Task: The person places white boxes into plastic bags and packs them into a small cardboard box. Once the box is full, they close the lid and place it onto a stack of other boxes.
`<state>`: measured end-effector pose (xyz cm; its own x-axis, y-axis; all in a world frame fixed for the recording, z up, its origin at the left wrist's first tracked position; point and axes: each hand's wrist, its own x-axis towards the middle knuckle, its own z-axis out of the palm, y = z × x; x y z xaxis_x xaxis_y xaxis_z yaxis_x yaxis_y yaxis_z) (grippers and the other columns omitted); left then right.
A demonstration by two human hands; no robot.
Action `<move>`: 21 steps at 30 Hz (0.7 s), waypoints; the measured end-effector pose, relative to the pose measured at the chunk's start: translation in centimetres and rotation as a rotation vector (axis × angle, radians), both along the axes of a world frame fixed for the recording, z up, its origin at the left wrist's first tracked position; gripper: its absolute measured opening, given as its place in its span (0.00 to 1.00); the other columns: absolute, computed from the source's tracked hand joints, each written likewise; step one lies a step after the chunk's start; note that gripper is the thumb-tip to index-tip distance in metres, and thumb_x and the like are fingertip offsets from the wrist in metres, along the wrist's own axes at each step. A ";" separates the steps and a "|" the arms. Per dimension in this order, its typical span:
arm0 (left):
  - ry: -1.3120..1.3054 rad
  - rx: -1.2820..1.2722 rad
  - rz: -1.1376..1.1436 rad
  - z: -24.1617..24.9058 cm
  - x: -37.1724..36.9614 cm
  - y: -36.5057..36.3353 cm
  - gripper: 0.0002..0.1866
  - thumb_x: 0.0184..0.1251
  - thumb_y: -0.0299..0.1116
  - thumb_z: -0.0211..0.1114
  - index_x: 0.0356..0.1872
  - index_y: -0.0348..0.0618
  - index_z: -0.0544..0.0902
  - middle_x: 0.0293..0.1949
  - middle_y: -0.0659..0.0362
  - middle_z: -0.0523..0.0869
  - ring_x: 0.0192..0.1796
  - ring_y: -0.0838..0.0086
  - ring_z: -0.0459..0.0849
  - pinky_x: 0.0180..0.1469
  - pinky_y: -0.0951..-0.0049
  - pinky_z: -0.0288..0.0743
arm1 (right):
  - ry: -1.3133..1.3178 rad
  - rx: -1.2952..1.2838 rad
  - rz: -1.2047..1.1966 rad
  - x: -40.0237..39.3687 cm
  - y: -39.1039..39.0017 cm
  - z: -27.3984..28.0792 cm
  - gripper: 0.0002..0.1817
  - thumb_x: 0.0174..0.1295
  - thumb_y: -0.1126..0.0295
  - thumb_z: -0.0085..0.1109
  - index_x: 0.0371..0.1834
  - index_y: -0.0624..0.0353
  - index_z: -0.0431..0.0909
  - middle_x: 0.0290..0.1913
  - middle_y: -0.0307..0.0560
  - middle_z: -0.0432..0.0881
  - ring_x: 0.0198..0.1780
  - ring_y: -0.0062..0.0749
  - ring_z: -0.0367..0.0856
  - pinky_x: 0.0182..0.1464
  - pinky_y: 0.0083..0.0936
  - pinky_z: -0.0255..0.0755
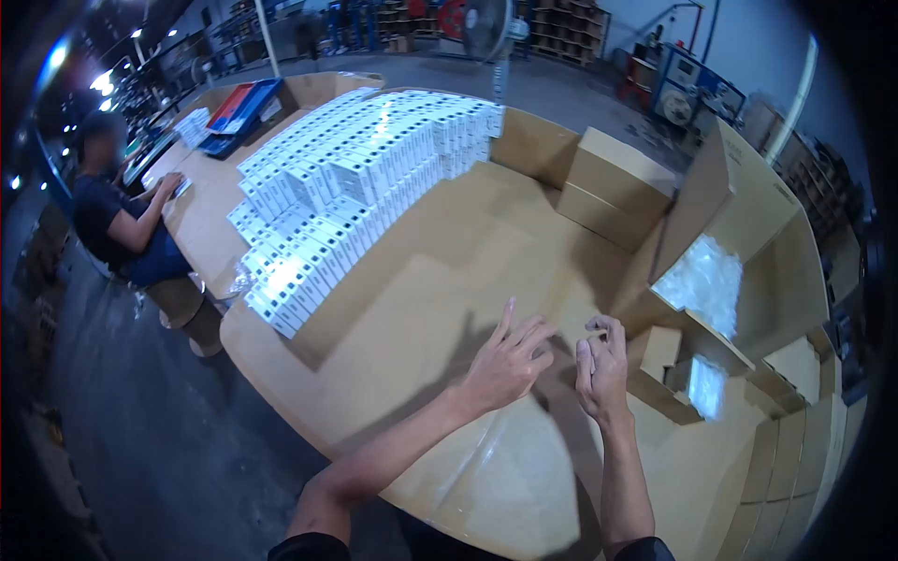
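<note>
Above the brown cardboard-covered table (412,309), my left hand (510,367) has its fingers apart, the index finger raised, and nothing shows in it. Just to its right is my right hand (603,369), its fingers curled in towards the thumb. Whatever those fingers may hold is hidden. A gap separates the two hands. To the left and beyond them stand tight rows of small white boxes (355,178), stacked higher at the back. Close to my right hand is a small open carton (655,353) with a clear-wrapped pack (706,385) beside it.
On the right, a large open carton (781,271) contains clear plastic bags (703,285). A brown cardboard box (617,187) stands at the table's far edge. Several cartons (786,458) line the lower right. At the left, a person (122,206) sits by blue and red trays (241,112).
</note>
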<state>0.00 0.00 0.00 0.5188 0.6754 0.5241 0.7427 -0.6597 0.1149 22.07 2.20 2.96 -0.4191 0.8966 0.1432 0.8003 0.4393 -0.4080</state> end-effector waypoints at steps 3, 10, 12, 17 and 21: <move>-0.061 0.028 0.101 2.0 -8.0 1.5 0.21 0.57 0.32 0.70 0.55 0.48 0.83 0.66 0.54 0.76 0.74 0.58 0.71 0.81 0.32 0.50 | 0.269 0.127 0.140 -9.2 2.5 0.0 0.38 0.70 0.68 0.62 0.81 0.60 0.56 0.80 0.61 0.62 0.81 0.60 0.59 0.83 0.56 0.46; -0.154 0.085 0.399 4.0 -17.6 3.9 0.28 0.59 0.31 0.71 0.63 0.40 0.77 0.66 0.48 0.75 0.74 0.53 0.71 0.81 0.37 0.50 | 0.087 0.189 0.353 -20.4 8.8 3.1 0.44 0.75 0.61 0.55 0.86 0.61 0.42 0.84 0.51 0.59 0.86 0.55 0.46 0.84 0.60 0.36; -0.189 0.111 0.459 4.7 -20.4 5.1 0.31 0.59 0.30 0.71 0.66 0.39 0.74 0.67 0.48 0.75 0.74 0.53 0.70 0.81 0.38 0.51 | 0.089 0.215 0.399 -23.6 10.7 3.9 0.44 0.76 0.61 0.53 0.86 0.61 0.38 0.84 0.50 0.60 0.86 0.55 0.45 0.84 0.61 0.35; -0.227 0.197 0.560 6.5 -26.7 8.4 0.36 0.62 0.26 0.67 0.72 0.35 0.66 0.71 0.45 0.72 0.75 0.49 0.68 0.80 0.44 0.56 | 0.115 0.257 0.443 -30.8 14.6 5.3 0.45 0.77 0.61 0.49 0.87 0.59 0.32 0.82 0.48 0.64 0.87 0.54 0.44 0.84 0.62 0.34; -0.134 0.184 0.608 7.1 -30.0 10.7 0.36 0.62 0.25 0.67 0.73 0.35 0.65 0.71 0.45 0.72 0.75 0.49 0.68 0.79 0.45 0.58 | 0.085 0.321 0.423 -34.0 16.4 5.9 0.45 0.77 0.60 0.48 0.87 0.57 0.30 0.82 0.46 0.65 0.87 0.52 0.43 0.84 0.64 0.34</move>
